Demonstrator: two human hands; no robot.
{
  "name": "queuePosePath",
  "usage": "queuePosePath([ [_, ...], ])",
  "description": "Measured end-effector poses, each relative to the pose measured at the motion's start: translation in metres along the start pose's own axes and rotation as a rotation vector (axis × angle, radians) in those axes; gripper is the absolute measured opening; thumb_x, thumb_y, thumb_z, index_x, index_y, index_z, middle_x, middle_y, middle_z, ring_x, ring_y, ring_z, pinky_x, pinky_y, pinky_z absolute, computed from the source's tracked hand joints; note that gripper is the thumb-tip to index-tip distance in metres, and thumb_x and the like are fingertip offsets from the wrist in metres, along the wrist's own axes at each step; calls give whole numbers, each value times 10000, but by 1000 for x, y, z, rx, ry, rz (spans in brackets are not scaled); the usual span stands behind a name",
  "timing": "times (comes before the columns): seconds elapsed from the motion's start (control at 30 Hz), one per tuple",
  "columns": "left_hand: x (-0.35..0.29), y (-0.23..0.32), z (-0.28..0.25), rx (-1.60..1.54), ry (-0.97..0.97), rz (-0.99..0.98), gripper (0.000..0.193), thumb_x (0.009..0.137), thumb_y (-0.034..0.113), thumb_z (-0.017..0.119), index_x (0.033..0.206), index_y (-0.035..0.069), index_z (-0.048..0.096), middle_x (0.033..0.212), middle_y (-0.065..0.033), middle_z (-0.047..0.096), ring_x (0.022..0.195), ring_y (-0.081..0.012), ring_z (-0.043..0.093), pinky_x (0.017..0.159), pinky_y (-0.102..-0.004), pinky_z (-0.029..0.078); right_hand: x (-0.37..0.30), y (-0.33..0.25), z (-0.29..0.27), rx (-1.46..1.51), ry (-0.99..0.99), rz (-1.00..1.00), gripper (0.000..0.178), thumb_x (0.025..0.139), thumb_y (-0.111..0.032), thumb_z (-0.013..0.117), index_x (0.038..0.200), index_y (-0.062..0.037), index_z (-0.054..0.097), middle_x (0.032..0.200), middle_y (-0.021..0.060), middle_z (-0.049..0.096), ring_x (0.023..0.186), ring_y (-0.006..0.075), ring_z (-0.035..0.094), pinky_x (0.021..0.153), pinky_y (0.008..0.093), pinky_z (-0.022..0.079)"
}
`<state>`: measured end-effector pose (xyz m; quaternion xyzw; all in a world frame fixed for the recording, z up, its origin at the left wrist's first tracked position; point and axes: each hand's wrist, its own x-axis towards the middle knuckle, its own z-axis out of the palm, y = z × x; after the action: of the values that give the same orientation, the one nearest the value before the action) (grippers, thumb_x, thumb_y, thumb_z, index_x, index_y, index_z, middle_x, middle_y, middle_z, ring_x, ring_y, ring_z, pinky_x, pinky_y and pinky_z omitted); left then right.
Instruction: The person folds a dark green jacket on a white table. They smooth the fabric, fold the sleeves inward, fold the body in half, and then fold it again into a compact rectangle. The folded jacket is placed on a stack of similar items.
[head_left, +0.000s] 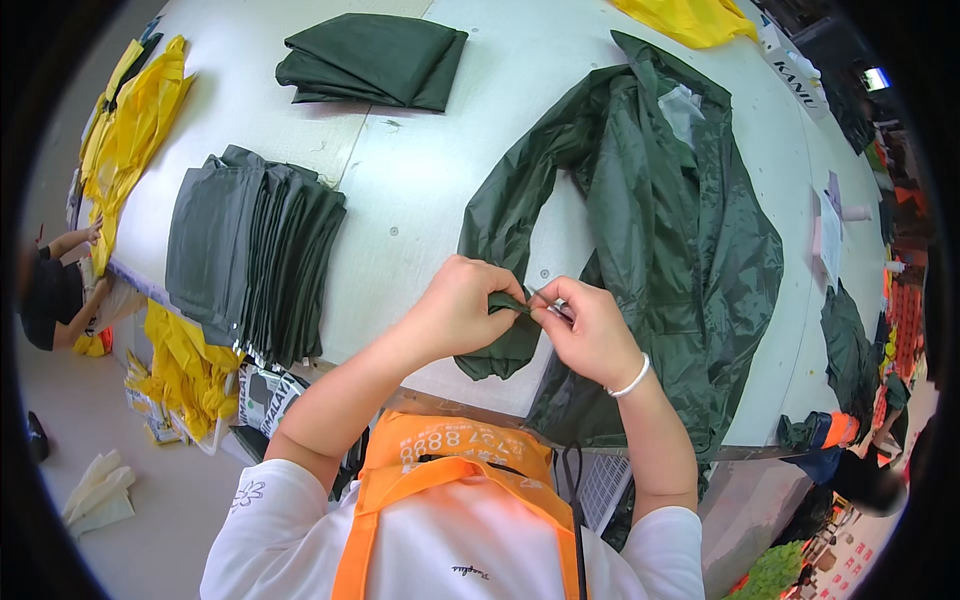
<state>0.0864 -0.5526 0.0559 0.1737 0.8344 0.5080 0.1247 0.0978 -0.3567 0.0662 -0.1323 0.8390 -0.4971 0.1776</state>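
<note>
A dark green raincoat [665,250] lies spread on the white table [400,200], its collar end pointing away from me. One sleeve [500,225] curves down toward me on the left side. My left hand [455,305] pinches a bit of dark green fabric at the lower part of this sleeve. Close against it, my right hand [595,340] is closed on a small metal tool, apparently thread snips [553,308], mostly covered by the fingers. The tool's tip meets the pinched fabric between both hands.
A stack of folded dark green garments [255,250] stands at the left, with another folded green piece [370,65] farther back. Yellow garments [140,120] hang over the left edge near a co-worker's hands [92,235]. A white box [795,75] sits at the far right.
</note>
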Motion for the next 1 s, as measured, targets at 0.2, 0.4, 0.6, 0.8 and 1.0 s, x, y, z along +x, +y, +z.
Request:
queuePosePath([
  [0.2, 1, -9, 4, 40, 46, -98, 166, 644, 89, 646, 783, 6, 682, 724, -170, 652, 694, -319, 638, 657, -348, 508, -3, -10, -4, -104, 144, -7, 113, 817, -38, 609, 891, 5, 534, 853, 116, 599, 595, 227, 570, 573, 316, 461],
  [0.4, 3, -1, -6, -136, -16, -249, 186, 685, 69, 653, 852, -9, 678, 783, -141, 668, 737, -190, 647, 712, -292, 500, 3, 1, -3, 79, 71, -52, 127, 777, -33, 672, 891, 7, 631, 803, 51, 580, 526, 91, 402, 506, 226, 357],
  [0.6, 4, 6, -2, -51, -28, -139, 194, 684, 66, 652, 860, -12, 676, 775, -133, 666, 722, -193, 640, 707, -295, 499, 6, -4, -3, 172, -3, -50, 69, 823, -28, 615, 853, 7, 565, 736, 23, 536, 558, 76, 399, 511, 227, 359],
  [0.8, 10, 3, -3, -125, 0, -167, 194, 683, 58, 658, 861, -15, 674, 769, -128, 667, 719, -188, 638, 706, -287, 497, 1, 8, -21, 801, -131, 134, 157, 931, -173, 523, 900, -20, 532, 725, -23, 479, 587, 44, 381, 523, 187, 322],
  [1.0, 12, -1, -4, -251, 95, -266, 168, 696, 56, 670, 844, -23, 682, 743, -95, 673, 697, -117, 613, 676, -262, 495, -15, 1, -14, 200, 306, 6, 241, 963, -239, 465, 1010, -3, 475, 820, 60, 527, 675, 151, 482, 659, 275, 431],
])
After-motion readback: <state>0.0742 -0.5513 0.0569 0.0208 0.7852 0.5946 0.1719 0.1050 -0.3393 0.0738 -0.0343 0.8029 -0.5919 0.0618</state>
